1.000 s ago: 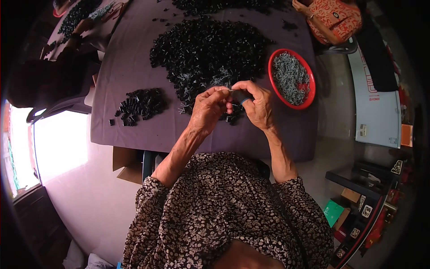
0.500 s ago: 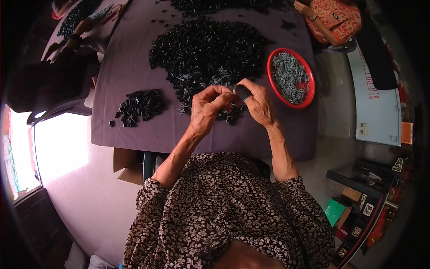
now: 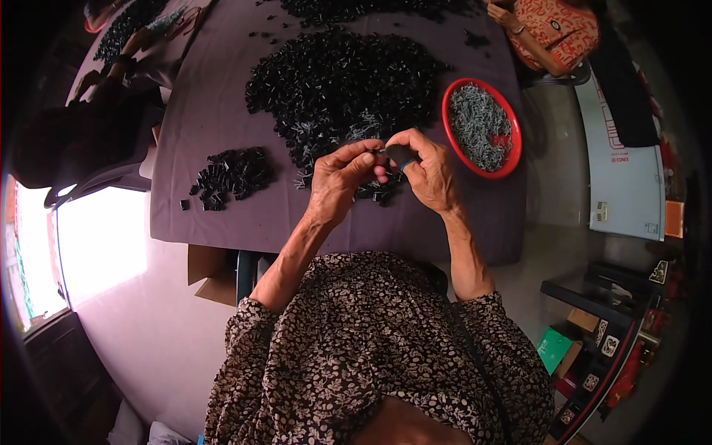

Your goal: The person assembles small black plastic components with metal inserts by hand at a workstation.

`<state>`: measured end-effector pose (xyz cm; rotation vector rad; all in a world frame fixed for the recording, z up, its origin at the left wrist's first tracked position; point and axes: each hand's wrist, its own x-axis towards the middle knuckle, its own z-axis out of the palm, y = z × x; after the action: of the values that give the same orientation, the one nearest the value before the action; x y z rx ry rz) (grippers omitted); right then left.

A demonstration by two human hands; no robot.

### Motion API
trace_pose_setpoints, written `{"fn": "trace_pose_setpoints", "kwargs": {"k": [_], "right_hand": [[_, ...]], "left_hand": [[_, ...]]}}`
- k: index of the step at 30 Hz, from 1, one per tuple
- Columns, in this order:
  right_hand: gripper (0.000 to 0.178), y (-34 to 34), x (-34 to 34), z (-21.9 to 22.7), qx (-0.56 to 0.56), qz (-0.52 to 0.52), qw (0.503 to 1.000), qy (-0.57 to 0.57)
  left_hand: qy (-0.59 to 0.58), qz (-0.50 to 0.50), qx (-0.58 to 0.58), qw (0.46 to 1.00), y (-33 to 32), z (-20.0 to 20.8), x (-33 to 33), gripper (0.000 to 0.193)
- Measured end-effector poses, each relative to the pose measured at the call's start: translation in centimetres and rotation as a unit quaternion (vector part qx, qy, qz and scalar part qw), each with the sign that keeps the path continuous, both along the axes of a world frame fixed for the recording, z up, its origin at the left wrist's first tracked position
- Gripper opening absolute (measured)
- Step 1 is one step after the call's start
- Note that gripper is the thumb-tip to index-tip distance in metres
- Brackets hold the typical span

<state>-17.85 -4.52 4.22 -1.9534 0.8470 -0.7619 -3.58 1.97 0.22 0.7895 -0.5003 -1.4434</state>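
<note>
My two hands meet over the near edge of a large heap of small black plastic pieces (image 3: pixel 341 81). My left hand (image 3: pixel 335 182) pinches a small black plastic piece (image 3: pixel 381 154) between thumb and fingertips. Against it press the closed fingers of my right hand (image 3: pixel 436 178), whose thumb wears a dark cover (image 3: pixel 401 154) with a blue edge. Whatever the right fingertips grip is hidden behind that thumb. Grey screws (image 3: pixel 363 126) lie loose on the heap's near part. More fill a red oval basin (image 3: pixel 486 173) to the right of my hands.
A smaller pile of black pieces (image 3: pixel 233 176) lies left on the purple tablecloth (image 3: pixel 215 89). Another person in an orange patterned top (image 3: pixel 552 33) sits at the far right. A second person (image 3: pixel 81 141) works at the left table. Shelves (image 3: pixel 593 341) stand at right.
My right thumb has tipped over and pressed in toward the left fingertips. The left hand has shifted slightly left. Basin and piles stay put.
</note>
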Motion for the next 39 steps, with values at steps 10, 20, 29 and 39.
{"fn": "trace_pose_setpoints", "kwargs": {"k": [10, 20, 29, 39], "right_hand": [[0.017, 0.1, 0.4, 0.9, -0.039, 0.015, 0.999, 0.022], [0.009, -0.1, 0.3, 0.1, -0.074, 0.008, 0.996, 0.047], [0.022, 0.0, 0.4, -0.1, -0.174, 0.018, 0.981, 0.078], [0.031, -0.3, -0.1, -0.6, -0.162, 0.040, 0.983, 0.075]], "left_hand": [[0.023, -0.007, 0.009, 1.000, 0.0, -0.5, 0.1, 0.024], [-0.070, -0.003, 0.011, 0.998, 0.2, -0.1, -0.1, 0.024], [-0.182, -0.001, -0.003, 0.983, 0.3, 0.0, -0.3, 0.021], [-0.207, 0.021, 0.011, 0.978, 0.3, 0.1, -0.3, 0.017]]}}
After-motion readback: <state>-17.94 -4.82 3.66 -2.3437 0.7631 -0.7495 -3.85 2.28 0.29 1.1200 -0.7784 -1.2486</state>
